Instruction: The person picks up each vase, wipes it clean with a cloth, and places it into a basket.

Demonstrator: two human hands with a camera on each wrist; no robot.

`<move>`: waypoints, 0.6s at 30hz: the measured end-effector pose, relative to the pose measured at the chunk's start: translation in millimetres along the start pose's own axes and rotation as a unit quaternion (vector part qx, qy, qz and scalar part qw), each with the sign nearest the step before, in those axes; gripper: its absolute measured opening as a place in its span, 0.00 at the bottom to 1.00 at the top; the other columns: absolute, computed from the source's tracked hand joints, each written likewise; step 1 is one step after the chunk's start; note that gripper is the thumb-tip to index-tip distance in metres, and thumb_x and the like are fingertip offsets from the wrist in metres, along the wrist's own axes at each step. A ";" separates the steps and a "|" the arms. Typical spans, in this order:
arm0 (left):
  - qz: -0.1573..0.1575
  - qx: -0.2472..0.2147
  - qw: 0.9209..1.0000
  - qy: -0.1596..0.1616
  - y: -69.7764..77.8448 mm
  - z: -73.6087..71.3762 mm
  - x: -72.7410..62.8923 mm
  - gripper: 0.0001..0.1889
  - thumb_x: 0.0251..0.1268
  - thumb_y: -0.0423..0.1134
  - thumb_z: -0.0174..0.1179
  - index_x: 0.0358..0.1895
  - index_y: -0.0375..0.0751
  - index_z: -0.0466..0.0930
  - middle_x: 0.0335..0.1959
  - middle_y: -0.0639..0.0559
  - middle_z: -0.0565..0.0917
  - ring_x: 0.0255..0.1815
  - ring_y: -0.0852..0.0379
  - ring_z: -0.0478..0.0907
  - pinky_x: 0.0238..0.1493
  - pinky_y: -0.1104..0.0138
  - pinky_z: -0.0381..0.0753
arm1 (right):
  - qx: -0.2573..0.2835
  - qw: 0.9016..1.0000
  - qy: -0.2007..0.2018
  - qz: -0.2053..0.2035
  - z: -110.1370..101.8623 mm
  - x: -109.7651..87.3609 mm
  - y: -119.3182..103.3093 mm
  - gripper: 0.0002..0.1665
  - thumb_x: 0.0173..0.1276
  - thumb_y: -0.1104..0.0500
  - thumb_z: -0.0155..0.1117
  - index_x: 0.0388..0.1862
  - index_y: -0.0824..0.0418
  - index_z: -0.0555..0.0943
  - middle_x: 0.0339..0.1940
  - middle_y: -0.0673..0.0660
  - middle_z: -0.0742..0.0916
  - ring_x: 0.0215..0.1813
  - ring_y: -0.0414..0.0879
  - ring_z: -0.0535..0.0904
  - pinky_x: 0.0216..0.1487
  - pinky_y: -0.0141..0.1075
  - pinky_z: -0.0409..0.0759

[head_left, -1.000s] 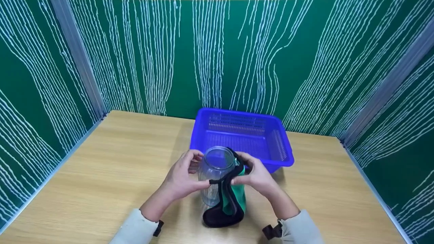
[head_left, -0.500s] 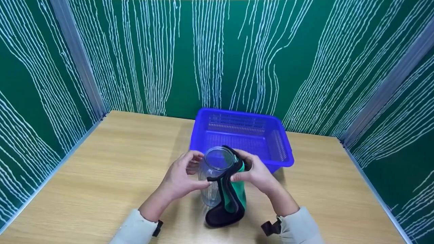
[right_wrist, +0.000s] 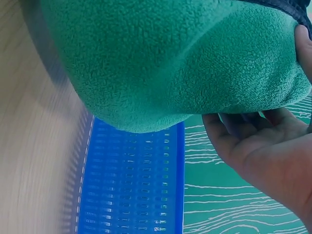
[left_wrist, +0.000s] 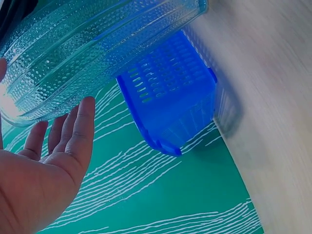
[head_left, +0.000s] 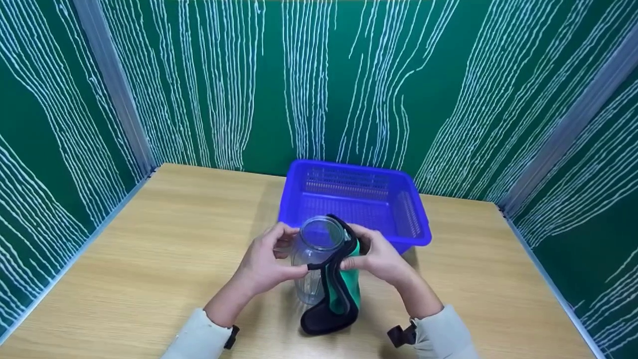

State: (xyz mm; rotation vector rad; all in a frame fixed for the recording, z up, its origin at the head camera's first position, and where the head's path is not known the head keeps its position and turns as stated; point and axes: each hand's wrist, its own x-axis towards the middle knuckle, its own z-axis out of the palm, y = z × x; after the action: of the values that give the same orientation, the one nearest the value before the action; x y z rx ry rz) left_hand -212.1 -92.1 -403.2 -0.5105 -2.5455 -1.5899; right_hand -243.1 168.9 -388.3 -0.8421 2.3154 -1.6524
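A clear glass jar point(head_left: 304, 257), ribbed and dimpled, stands upright on the table in front of me with its mouth uncovered. My left hand point(head_left: 261, 262) curves around its left side, with the thumb at the black edging and the fingers on the far side. Against the right side of the jar is a fuzzy green cloth piece point(right_wrist: 141, 63) with black trim, its black lower end curling toward me. My right hand point(head_left: 381, 257) holds this cloth piece near the top, thumb in front and fingers behind. The cloth covers part of the jar.
A blue plastic basket point(head_left: 349, 166) with slotted sides stands just behind the jar. The wooden table point(head_left: 149, 264) is bounded by green walls point(head_left: 271, 99) with white wavy lines and grey corner posts.
The black lower end of the cloth piece shifts slightly to the right, and its upper black edge moves a little left over the jar. Both hands stay nearly still.
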 end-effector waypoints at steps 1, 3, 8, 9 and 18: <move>-0.001 0.002 1.000 0.000 -0.1 0.0 0.0 0.31 0.41 0.49 0.77 0.51 0.58 0.72 0.50 0.58 0.78 0.49 0.58 0.80 0.51 0.64 0.83 | -0.003 1.000 -0.002 0.000 -0.2 -0.3 0.6 0.45 0.49 0.60 0.78 0.67 0.57 0.71 0.60 0.57 0.82 0.63 0.52 0.77 0.64 0.29 0.73; -0.003 0.004 1.000 0.000 -0.4 -0.2 0.0 0.30 0.41 0.50 0.77 0.51 0.59 0.72 0.50 0.59 0.78 0.49 0.59 0.80 0.50 0.65 0.83 | -0.006 1.000 -0.006 0.002 -0.5 -0.6 1.8 0.46 0.48 0.61 0.79 0.67 0.57 0.71 0.61 0.59 0.81 0.62 0.52 0.77 0.63 0.29 0.74; -0.005 -0.001 1.000 0.002 -0.6 0.1 -0.3 0.30 0.40 0.51 0.77 0.50 0.59 0.73 0.50 0.59 0.78 0.49 0.59 0.80 0.50 0.65 0.82 | -0.017 1.000 -0.009 0.018 -0.7 -2.2 3.5 0.47 0.46 0.61 0.80 0.67 0.56 0.71 0.62 0.62 0.80 0.63 0.50 0.77 0.62 0.28 0.75; -0.005 -0.002 1.000 0.001 -0.5 0.2 -0.3 0.30 0.40 0.51 0.77 0.50 0.59 0.72 0.50 0.59 0.78 0.49 0.59 0.80 0.50 0.65 0.82 | -0.020 1.000 -0.008 0.021 -0.6 -2.5 3.9 0.48 0.45 0.62 0.80 0.67 0.55 0.71 0.63 0.61 0.80 0.63 0.49 0.76 0.62 0.28 0.74; -0.005 -0.006 1.000 0.002 -1.2 1.6 0.5 0.30 0.40 0.51 0.77 0.49 0.59 0.72 0.50 0.59 0.78 0.48 0.58 0.80 0.50 0.65 0.83 | -0.037 0.999 -0.005 0.033 1.1 -4.5 14.5 0.50 0.40 0.64 0.82 0.66 0.59 0.72 0.60 0.56 0.82 0.63 0.48 0.76 0.63 0.28 0.73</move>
State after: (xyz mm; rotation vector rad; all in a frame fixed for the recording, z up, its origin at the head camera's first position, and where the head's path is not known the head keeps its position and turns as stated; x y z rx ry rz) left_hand -212.8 -91.1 -404.8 -0.4970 -2.5415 -1.6080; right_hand -243.8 173.6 -402.7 -0.7781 2.3837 -1.5422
